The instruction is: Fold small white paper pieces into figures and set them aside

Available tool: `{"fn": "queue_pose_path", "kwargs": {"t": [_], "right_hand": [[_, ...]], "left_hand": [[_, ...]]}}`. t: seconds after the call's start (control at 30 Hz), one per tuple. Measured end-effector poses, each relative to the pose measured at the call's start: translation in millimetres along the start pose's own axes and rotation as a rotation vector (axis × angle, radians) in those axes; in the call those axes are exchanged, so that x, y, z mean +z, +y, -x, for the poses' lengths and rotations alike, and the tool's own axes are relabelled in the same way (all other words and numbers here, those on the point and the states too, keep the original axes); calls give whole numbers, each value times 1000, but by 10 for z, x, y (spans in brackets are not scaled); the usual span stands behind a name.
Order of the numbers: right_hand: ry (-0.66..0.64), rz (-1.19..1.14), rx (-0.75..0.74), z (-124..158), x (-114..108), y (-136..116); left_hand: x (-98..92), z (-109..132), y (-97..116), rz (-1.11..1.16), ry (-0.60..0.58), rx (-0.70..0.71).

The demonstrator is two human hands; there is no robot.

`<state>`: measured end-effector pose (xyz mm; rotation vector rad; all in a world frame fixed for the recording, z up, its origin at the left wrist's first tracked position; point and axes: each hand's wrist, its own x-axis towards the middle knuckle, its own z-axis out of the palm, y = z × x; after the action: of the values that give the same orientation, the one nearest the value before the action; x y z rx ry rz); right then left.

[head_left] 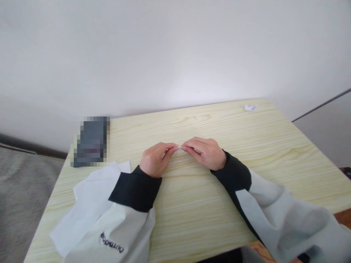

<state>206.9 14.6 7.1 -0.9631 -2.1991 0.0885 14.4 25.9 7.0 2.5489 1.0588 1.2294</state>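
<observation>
Pinched from both ends: one tiny white piece [180,148] between left hand [156,160] and right hand [207,150]

Both hands have thumb and fingers pressed together on the white piece, one at each end, over the middle of the single wood-grain table [186,208]. Only a thin, pale sliver shows in the gap between the two sets of fingertips; the rest is covered, so its full shape and any folds are impossible to make out. The remaining fingers of each hand curl in behind the pinch and are partly hidden.

Two sleeves, a left sleeve [128,226] and a right sleeve [296,219], run out of the picture, each light grey with a black cuff. One line of dark lettering sits upside down on the left one.

At least two sheets of white paper [87,201] overlap on the table's left side; the left sleeve covers part of them, so an exact count is uncertain. Beyond them, near the far left corner, lies one dark flat object [91,140], blurred into blocks and unreadable. One small white scrap [250,107] lies near the far right corner, its details too small to tell. One pale wall [175,54] rises behind. At the bottom edge, a black shape [225,256] is cut off and unclear.
</observation>
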Motion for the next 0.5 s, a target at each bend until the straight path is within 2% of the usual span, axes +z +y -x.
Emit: {"fn": "queue_pose_path", "kwargs": {"t": [0.13, 0.27, 0.5], "right_hand": [[4, -26, 45, 11, 16, 24], [1, -53, 107, 10, 30, 9], [-36, -141, 192, -22, 10, -10]], "left_hand": [[-6, 15, -23, 13, -28, 0], [-5, 15, -16, -33, 22, 11], [0, 25, -30, 90, -39, -185]]}}
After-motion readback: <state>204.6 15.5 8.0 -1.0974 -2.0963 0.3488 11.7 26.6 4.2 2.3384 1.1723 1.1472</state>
